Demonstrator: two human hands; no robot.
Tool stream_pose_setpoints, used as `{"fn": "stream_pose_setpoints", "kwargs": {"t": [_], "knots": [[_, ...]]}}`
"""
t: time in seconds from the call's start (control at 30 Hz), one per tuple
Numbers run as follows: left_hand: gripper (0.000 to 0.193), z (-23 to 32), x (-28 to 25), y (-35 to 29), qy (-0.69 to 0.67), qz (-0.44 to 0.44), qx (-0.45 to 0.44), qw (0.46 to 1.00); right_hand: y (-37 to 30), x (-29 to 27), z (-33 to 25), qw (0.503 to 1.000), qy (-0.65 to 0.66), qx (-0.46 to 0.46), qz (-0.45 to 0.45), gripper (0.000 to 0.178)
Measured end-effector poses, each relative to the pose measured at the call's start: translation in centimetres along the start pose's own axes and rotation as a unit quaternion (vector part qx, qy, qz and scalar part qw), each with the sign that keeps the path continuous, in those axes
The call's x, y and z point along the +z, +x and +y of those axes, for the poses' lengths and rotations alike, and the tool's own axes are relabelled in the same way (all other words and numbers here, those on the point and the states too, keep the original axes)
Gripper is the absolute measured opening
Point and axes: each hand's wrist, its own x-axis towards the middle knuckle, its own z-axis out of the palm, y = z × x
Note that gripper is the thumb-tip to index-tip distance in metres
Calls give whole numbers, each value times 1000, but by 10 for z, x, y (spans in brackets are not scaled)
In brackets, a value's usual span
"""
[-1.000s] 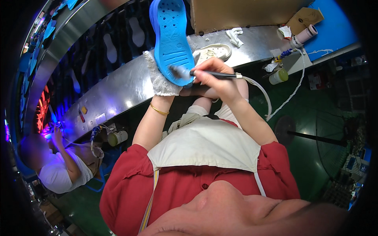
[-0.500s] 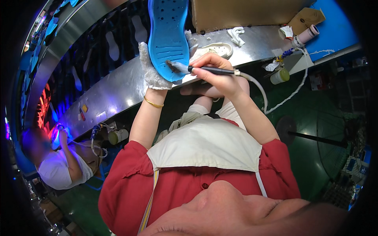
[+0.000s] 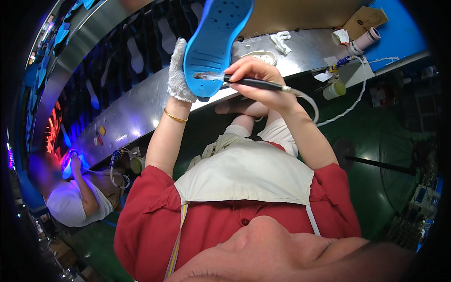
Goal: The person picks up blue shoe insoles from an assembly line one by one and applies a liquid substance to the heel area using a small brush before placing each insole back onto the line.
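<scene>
My left hand (image 3: 178, 76), in a whitish knit glove, grips a large blue shoe sole (image 3: 211, 49) from its left side and from behind, where most fingers are hidden. The sole has small holes at its far end and grooves across the near part. Bare, my right hand (image 3: 265, 79) holds a brush (image 3: 253, 82) with a black handle; a pale hose (image 3: 305, 98) runs from the handle's rear end. The brush's bristles touch the sole's face near its rounded near end. Beyond my right hand a cream, oval-ended piece (image 3: 266, 57) lies on the metal bench (image 3: 152, 96), partly hidden.
A cardboard box (image 3: 300, 14) and crumpled white cloth (image 3: 281, 43) are on the bench's far side. At right are a pinkish tube (image 3: 366, 39) and a yellowish container (image 3: 334, 90). Sole shapes (image 3: 135, 55) line a dark surface at left. Another person (image 3: 73, 204) works at lower left.
The sole's far end has swung to the right, so it now tilts. My left hand has turned with it and moved slightly left and away. The bristles now lie more nearly crosswise.
</scene>
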Motion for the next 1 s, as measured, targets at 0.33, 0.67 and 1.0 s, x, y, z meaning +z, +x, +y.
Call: {"fn": "stream_pose_setpoints", "kwargs": {"t": [0.33, 0.67, 1.0], "knots": [[50, 6, -10, 29, 120, 22, -136, 983, 9, -5, 14, 990, -66, 78, -101, 8], [53, 11, 7, 25, 194, -20, -238, 951, 24, -32, 16, 979, -58, 166, -107, 8], [56, 4, 7, 25, 191, -27, -234, 953, 21, -62, 3, 967, -101, 197, -125, 9]]}}
